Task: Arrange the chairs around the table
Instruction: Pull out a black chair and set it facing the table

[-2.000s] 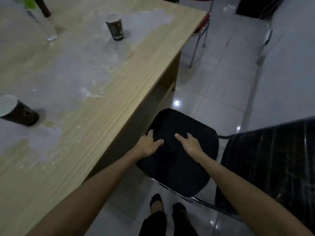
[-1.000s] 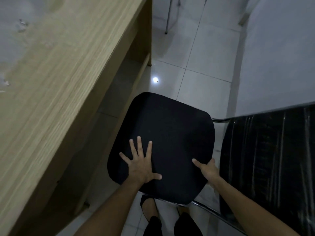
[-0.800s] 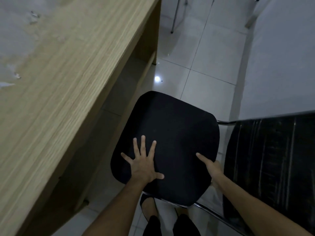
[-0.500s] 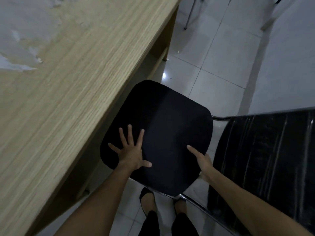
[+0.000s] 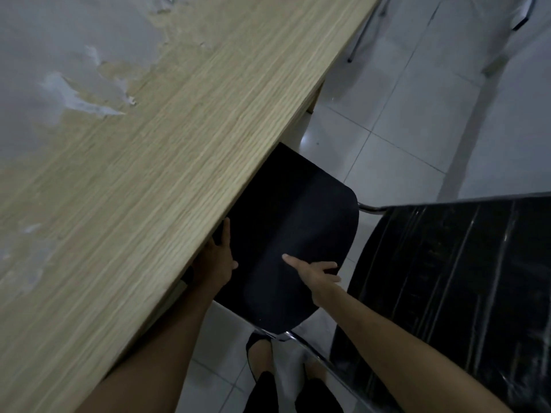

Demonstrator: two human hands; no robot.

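A chair with a black padded seat [image 5: 293, 222] stands beside the long wooden table [image 5: 167, 150], the seat's left part tucked under the table edge. Its glossy black backrest [image 5: 447, 278] rises at the right on a chrome frame [image 5: 313, 350]. My left hand [image 5: 216, 260] lies flat on the seat's left side, with its fingertips hidden beneath the tabletop. My right hand [image 5: 316, 271] holds the seat's rear right edge: one finger lies stretched on top and the others curl over the rim.
The tabletop shows pale, peeling patches [image 5: 74, 96]. White floor tiles [image 5: 396, 120] run along the table's right side. Metal legs of another chair [image 5: 357, 40] stand at the far end. My feet [image 5: 262, 353] are just behind the seat.
The seat has slid left, so its left part now sits under the table edge. My left hand went with it and is partly hidden. My right hand stays on the rear edge.
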